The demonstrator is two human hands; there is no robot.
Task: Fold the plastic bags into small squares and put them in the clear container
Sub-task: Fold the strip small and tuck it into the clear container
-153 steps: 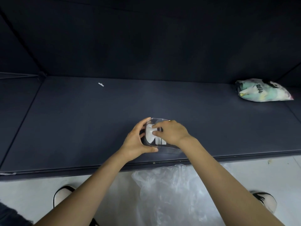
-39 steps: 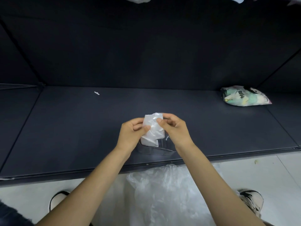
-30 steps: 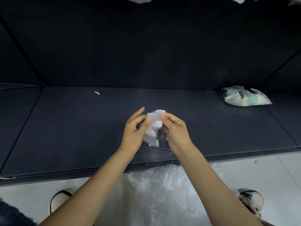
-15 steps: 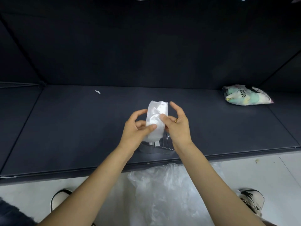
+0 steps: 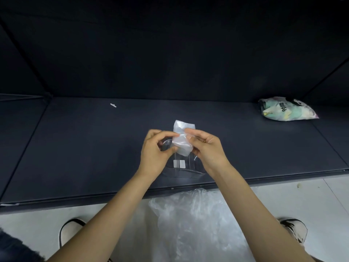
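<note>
**Folded bag pinched above the clear container**

A small folded plastic bag (image 5: 181,139) is held in the air by both hands, just above the clear container (image 5: 182,167) standing near the front edge of the dark worktop (image 5: 85,148). The left hand (image 5: 154,153) pinches its left edge, fingers curled; the right hand (image 5: 206,146) pinches its right edge. Below the worktop edge lies a heap of loose plastic bags (image 5: 198,224). A printed packet (image 5: 285,109) lies far right.
</note>
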